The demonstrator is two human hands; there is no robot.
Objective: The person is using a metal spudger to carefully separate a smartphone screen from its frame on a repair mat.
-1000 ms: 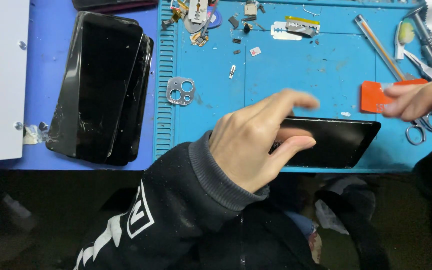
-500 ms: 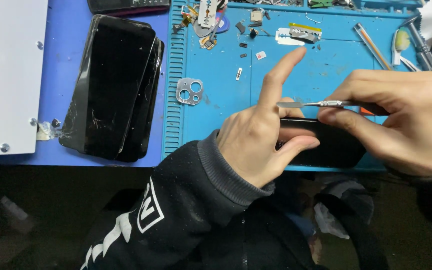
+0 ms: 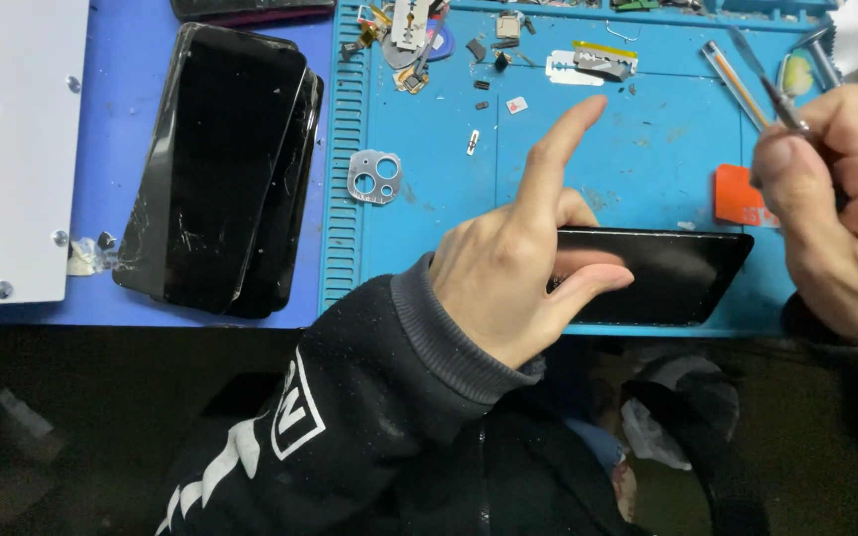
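Nearest the bottom of the frame a black sleeve with white markings [image 3: 350,437] runs up to the left hand [image 3: 518,273], which sits at the centre and grips the near left end of a black phone [image 3: 667,273] between thumb and curled fingers, its forefinger stuck out straight toward the top of the frame. The phone lies flat along the lower edge of the blue work mat [image 3: 647,169], stretching toward the lower right. At the right edge the right hand [image 3: 836,218] is closed around a thin metal tool [image 3: 772,94], whose tip points up and left, clear of the phone. Just beside that hand lies an orange pick [image 3: 737,194]. Farther up the mat, left of centre, rests a small metal camera frame [image 3: 374,177]. Off the mat to the left sits a stack of cracked black screens [image 3: 220,169], and a white panel [image 3: 7,149] fills the upper left. Along the top edge are a razor blade [image 3: 593,65] and scattered small parts [image 3: 409,40].
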